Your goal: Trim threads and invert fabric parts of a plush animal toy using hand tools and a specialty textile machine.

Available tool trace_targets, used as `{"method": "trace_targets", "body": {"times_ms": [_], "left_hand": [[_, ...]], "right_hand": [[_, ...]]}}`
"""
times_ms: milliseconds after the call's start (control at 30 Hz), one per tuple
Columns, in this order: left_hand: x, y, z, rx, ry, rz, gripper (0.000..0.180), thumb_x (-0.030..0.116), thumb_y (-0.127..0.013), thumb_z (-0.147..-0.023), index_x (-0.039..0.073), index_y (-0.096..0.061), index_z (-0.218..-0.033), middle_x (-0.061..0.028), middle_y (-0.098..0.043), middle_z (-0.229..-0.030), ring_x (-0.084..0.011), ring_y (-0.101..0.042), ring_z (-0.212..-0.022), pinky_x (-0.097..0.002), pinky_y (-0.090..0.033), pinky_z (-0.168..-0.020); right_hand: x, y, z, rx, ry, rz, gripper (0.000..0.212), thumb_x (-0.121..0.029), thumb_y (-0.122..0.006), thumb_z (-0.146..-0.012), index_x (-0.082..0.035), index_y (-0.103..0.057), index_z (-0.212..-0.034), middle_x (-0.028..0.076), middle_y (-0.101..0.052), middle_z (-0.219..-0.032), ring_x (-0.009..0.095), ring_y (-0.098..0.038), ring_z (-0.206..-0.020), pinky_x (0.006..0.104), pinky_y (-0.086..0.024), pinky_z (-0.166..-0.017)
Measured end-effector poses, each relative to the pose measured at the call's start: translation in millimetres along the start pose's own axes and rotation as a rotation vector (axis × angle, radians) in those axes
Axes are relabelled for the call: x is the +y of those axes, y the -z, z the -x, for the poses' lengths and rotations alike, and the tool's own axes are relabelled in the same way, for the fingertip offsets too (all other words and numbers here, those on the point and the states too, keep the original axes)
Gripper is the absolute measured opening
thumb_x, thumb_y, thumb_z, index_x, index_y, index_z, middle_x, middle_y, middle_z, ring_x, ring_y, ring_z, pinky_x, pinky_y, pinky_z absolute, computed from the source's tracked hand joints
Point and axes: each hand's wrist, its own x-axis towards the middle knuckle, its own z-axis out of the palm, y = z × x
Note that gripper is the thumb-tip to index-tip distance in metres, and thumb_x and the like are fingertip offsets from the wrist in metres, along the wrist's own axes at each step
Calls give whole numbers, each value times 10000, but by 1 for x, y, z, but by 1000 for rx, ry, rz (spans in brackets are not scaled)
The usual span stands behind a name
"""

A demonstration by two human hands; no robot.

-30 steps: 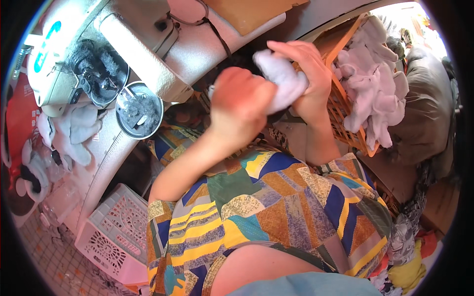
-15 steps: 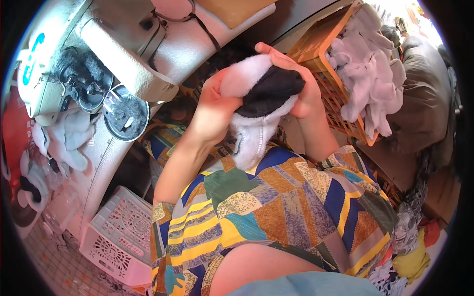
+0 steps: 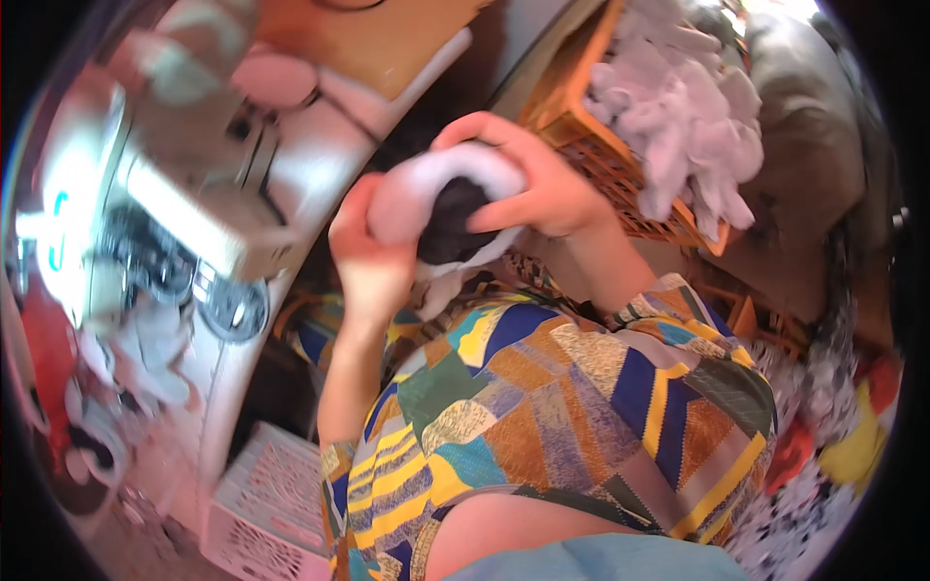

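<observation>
Between both hands, above my lap, is a white fleece piece with a black inside. Its opening faces up, so the dark lining shows. My left hand is closed on its left side. My right hand grips the right side, the thumb reaching over the rim onto the black lining and the other fingers wrapped round the far edge. A paler part of the piece hangs below, partly hidden and blurred. What exact article it is, I cannot tell.
A machine with fluff-covered round parts stands on the white worktable at left. White fleece pieces lie beside it. At right, an orange crate holds several white fleece pieces. A pale openwork plastic basket sits lower left.
Both hands have moved left with the fleece piece, and the view has shifted. My right thumb now lies across the black lining. The piece is turned so its opening shows rounder.
</observation>
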Motion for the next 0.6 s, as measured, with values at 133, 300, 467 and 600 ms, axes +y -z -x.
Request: {"method": "trace_targets", "body": {"times_ms": [133, 300, 467, 600], "left_hand": [[-4, -21, 17, -190, -443, -324, 183, 75, -585, -643, 13, -547, -810, -150, -506, -656, -324, -516, -604, -388, -407, -572], [-10, -16, 5, -199, -96, 67, 248, 135, -573, -804, -18, -596, -998, -86, -638, -855, -177, -607, -760, -300, -465, -693], [6, -34, -7, -59, 427, 752, 562, 445, -327, -939, -40, -584, -1063, -96, -627, -978, -191, -601, -881, -314, -459, -838], [22, -49, 2, -422, 493, 615, 606, 510, -328, -926, -21, -599, -1035, -118, -637, -971, -213, -606, -876, -310, -471, -811]], "right_hand": [[22, -5, -11, 530, 359, 873, 269, 10, -664, -614, -70, -556, -847, 16, -393, -729, 134, -393, -656, 247, -346, -603], [-8, 4, 21, 293, 185, 646, 472, -94, -730, -689, -112, -520, -1111, 53, -416, -951, 162, -449, -943, 283, -399, -792], [-68, 5, 52, -68, 436, 1098, 334, -156, -735, -704, -72, -587, -992, 76, -524, -1074, 267, -446, -1091, 370, -389, -895], [-82, 21, 63, 17, 523, 1098, 211, -167, -695, -768, -33, -634, -919, 64, -613, -984, 275, -515, -1068, 394, -416, -882]]}}
